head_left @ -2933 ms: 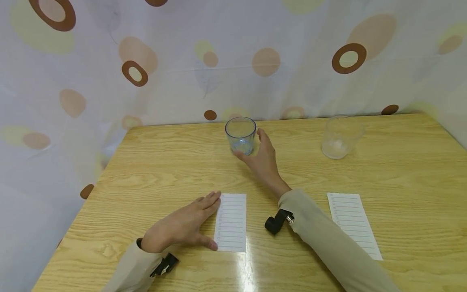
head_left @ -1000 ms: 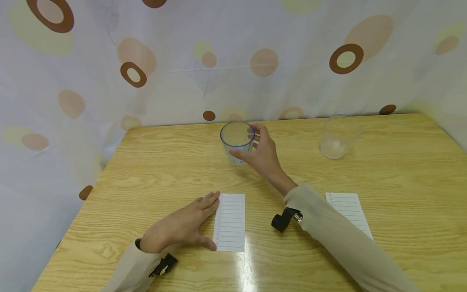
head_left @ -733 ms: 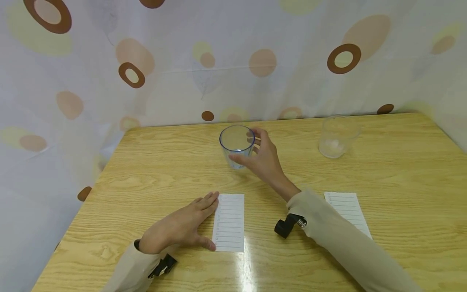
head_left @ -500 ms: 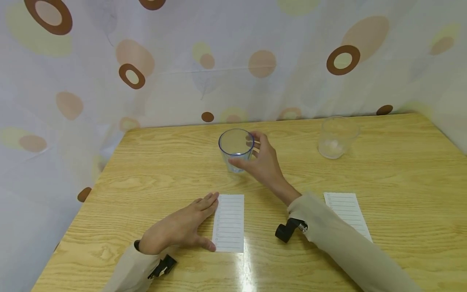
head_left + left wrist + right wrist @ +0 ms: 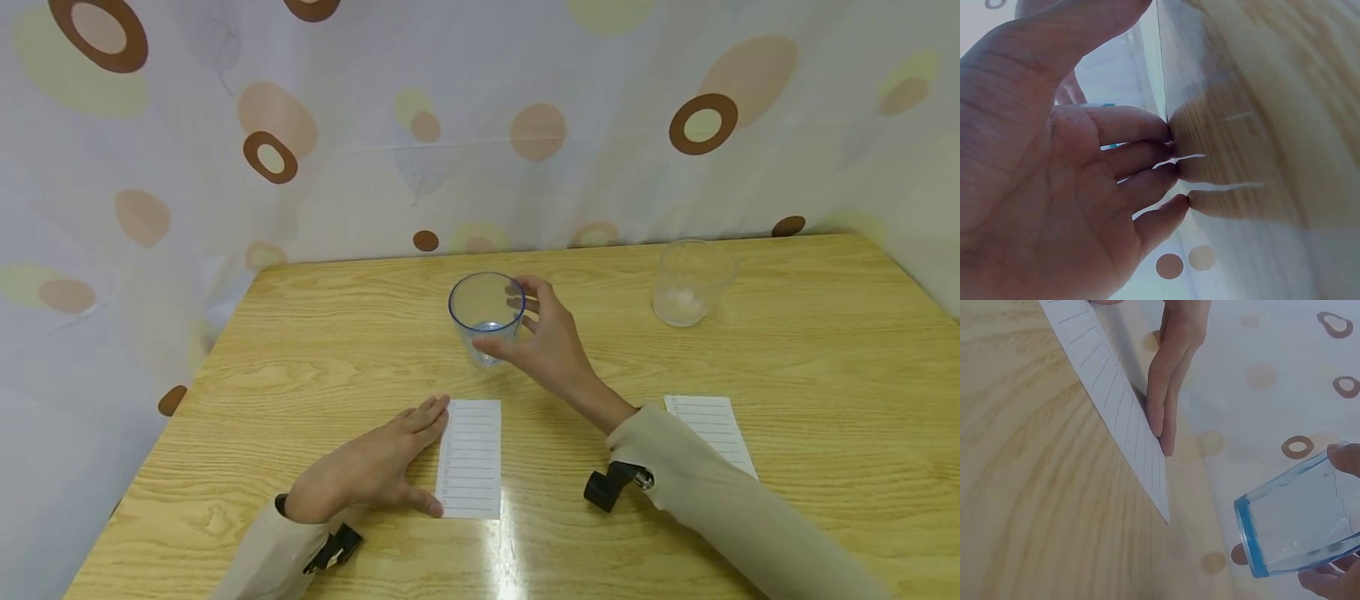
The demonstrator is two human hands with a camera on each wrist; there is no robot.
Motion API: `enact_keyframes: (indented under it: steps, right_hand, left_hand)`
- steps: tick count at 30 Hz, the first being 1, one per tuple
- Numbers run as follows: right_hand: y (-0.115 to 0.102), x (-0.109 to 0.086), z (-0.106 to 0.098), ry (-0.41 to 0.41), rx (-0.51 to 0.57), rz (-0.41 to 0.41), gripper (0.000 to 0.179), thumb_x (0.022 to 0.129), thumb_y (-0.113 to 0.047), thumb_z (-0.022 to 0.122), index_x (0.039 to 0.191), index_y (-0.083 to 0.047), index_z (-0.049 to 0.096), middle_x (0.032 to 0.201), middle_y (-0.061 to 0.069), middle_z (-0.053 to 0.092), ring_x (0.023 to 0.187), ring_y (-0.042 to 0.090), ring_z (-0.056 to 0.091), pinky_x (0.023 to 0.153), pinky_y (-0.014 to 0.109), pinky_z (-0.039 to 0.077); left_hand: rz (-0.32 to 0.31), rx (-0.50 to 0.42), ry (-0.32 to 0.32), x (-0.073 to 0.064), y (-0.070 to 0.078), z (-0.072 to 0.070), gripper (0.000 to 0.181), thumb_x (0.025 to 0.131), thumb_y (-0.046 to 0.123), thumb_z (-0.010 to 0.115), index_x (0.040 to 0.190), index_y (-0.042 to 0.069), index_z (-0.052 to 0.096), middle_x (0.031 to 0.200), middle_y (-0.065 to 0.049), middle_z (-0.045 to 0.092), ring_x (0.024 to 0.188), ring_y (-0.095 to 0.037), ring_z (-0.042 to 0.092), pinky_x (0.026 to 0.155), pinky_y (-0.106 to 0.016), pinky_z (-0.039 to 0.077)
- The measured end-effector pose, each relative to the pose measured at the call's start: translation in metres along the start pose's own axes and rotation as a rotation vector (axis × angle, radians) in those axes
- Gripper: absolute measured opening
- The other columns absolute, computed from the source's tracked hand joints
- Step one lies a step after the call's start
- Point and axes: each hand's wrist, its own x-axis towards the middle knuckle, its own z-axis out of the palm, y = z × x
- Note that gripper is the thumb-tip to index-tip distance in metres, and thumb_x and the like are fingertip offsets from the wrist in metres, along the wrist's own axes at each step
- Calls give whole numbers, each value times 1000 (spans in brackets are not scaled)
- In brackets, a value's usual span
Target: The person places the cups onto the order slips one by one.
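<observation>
Blue-rimmed tumbler (image 5: 486, 312): gripped by the right hand (image 5: 552, 343), thumb and fingers curled around it. Left hand (image 5: 369, 467) lies straight-fingered at the nine o'clock edge of the checklist sheet (image 5: 472, 460). The tumbler has shifted toward six o'clock, nearing the sheet's twelve o'clock end. Clear cup (image 5: 684, 292): three o'clock from the tumbler.

Room btwn R fingers (image 5: 545, 296) & clear cup (image 5: 688, 287); sleeve (image 5: 727, 500) part-blocks R paper (image 5: 711, 427).

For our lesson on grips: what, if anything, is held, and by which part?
The right hand holds the blue-rimmed glass by its side wall. The left hand holds nothing; it lies at the edge of the lined paper.
</observation>
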Motion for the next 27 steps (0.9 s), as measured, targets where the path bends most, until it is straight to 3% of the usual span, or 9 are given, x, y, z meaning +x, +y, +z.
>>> enact_keyframes:
  steps: [21, 27]
  right_hand:
    - [-12, -39, -5, -100, -38, 1, 90, 69, -20, 88, 140, 0, 36, 138, 15, 46, 127, 34, 44, 104, 49, 41]
    - [-12, -52, -3, -115, -43, -47, 90, 68, -18, 89, 138, 2, 37, 137, 17, 47, 126, 35, 46, 102, 49, 42]
  left_hand:
    - [11, 8, 14, 1, -1, 1, 110, 73, 50, 79, 150, -5, 22, 161, -14, 9, 147, -31, 9, 116, -47, 19]
    - [18, 15, 19, 0, -1, 1, 109, 74, 51, 78, 149, -6, 24, 160, -16, 11, 146, -32, 11, 115, -48, 21]
